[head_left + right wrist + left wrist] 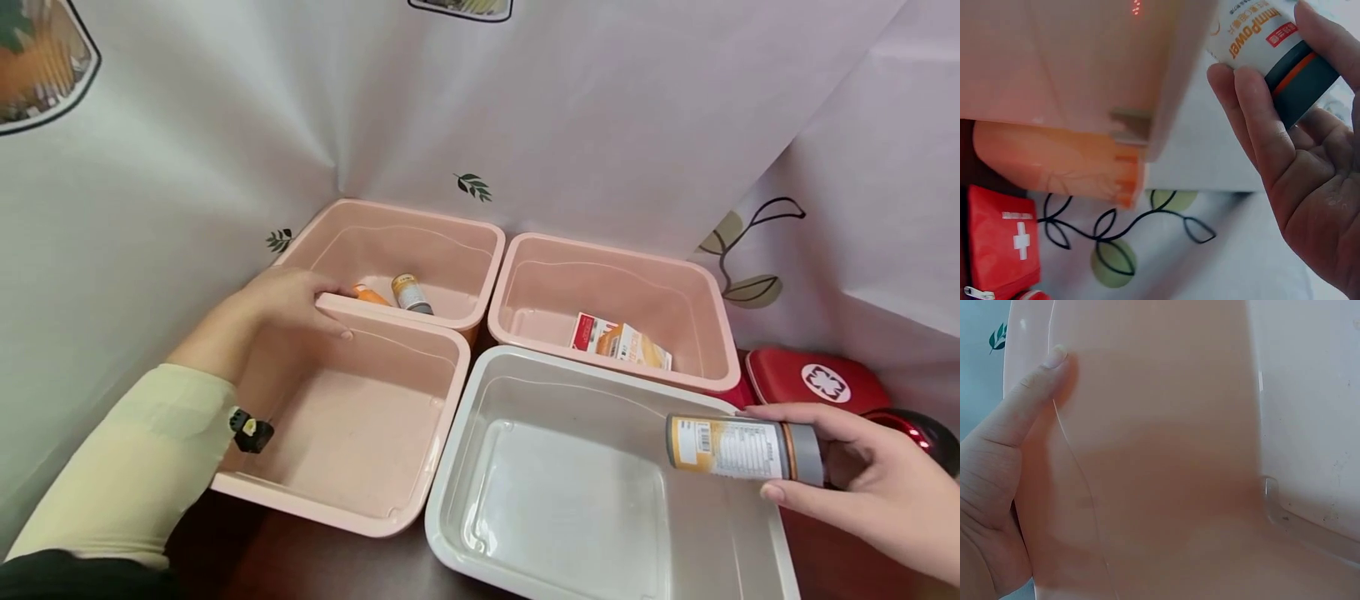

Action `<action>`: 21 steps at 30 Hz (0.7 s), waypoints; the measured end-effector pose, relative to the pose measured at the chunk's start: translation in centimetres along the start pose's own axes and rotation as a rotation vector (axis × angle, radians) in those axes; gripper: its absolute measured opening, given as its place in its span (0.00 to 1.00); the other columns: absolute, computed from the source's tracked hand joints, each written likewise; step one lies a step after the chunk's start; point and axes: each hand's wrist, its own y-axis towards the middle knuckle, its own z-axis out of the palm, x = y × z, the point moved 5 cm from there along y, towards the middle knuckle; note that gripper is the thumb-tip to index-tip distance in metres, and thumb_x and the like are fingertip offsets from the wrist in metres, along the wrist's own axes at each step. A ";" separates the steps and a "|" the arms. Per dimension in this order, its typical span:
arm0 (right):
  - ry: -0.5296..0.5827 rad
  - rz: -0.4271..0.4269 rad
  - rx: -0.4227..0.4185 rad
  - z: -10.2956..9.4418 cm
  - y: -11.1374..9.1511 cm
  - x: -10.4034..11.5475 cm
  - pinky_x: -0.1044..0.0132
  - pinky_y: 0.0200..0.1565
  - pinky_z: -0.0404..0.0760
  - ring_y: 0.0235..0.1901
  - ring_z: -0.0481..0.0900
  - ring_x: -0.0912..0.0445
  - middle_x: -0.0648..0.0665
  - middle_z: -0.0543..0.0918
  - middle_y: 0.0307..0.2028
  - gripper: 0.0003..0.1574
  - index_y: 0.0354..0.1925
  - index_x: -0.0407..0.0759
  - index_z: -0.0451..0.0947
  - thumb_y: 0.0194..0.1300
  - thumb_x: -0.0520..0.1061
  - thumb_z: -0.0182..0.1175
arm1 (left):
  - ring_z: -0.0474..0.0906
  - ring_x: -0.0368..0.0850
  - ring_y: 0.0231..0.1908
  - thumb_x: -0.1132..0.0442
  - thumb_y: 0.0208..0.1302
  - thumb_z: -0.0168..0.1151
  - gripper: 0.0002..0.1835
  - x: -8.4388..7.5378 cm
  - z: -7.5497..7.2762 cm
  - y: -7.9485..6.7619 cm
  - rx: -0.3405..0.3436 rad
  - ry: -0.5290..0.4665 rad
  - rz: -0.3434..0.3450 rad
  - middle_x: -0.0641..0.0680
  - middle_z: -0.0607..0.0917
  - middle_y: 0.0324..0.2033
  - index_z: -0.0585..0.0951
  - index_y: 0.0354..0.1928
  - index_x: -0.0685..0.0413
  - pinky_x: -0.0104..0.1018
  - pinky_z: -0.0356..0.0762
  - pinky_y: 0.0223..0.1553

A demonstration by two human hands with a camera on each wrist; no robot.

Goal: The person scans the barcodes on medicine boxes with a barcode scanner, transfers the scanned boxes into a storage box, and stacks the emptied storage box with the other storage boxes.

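In the head view my right hand point(873, 479) grips the grey cap end of a supplement bottle point(731, 447). It lies nearly level over the right side of the grey bin point(570, 500). "ImmPower" shows on the bottle's label point(1257, 28) in the right wrist view. My left hand point(296, 302) grips the rim where the front left pink bin point(345, 442) meets the back left one. The left thumb point(1038, 381) presses the inside of the front bin's wall, with the other fingers over the rim and partly hidden.
Inside the back left pink bin point(442, 237) lie a similar bottle point(411, 293) and an orange item point(370, 295). Small boxes point(622, 343) sit in the back right pink bin point(607, 279). A red first-aid case point(813, 379) stands to the right, and patterned sheeting rises behind.
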 end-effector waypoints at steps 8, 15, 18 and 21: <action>0.047 -0.027 -0.168 -0.2 -1.5 -2.6 0.75 0.33 0.83 0.38 0.82 0.61 0.56 0.85 0.55 0.52 0.67 0.34 0.78 0.42 0.17 0.78 | 0.83 0.57 0.52 0.35 0.50 0.83 0.41 0.0 0.2 0.1 0.004 0.002 -0.014 0.55 0.89 0.52 0.86 0.63 0.48 0.63 0.74 0.59; 0.700 -0.163 -0.203 0.1 -3.9 -8.7 0.70 0.37 0.87 0.45 0.85 0.58 0.42 0.84 0.58 0.45 0.70 0.24 0.71 0.53 0.09 0.56 | 0.82 0.58 0.54 0.34 0.50 0.83 0.41 0.0 0.1 0.0 0.005 0.004 -0.022 0.56 0.89 0.54 0.86 0.64 0.48 0.64 0.74 0.60; 1.057 -0.206 -0.163 0.9 -4.7 -11.5 0.62 0.45 0.89 0.50 0.87 0.50 0.37 0.81 0.59 0.35 0.73 0.25 0.68 0.70 0.18 0.53 | 0.83 0.57 0.54 0.34 0.50 0.83 0.41 0.0 0.1 0.1 0.003 0.008 -0.015 0.56 0.89 0.54 0.86 0.64 0.47 0.63 0.74 0.60; 1.435 -0.206 -0.088 2.2 -5.4 -13.6 0.51 0.54 0.85 0.56 0.86 0.42 0.33 0.79 0.62 0.29 0.76 0.29 0.66 0.80 0.30 0.49 | 0.83 0.56 0.52 0.35 0.50 0.83 0.40 -0.1 0.0 0.1 0.001 0.017 0.000 0.55 0.89 0.53 0.87 0.63 0.47 0.62 0.74 0.59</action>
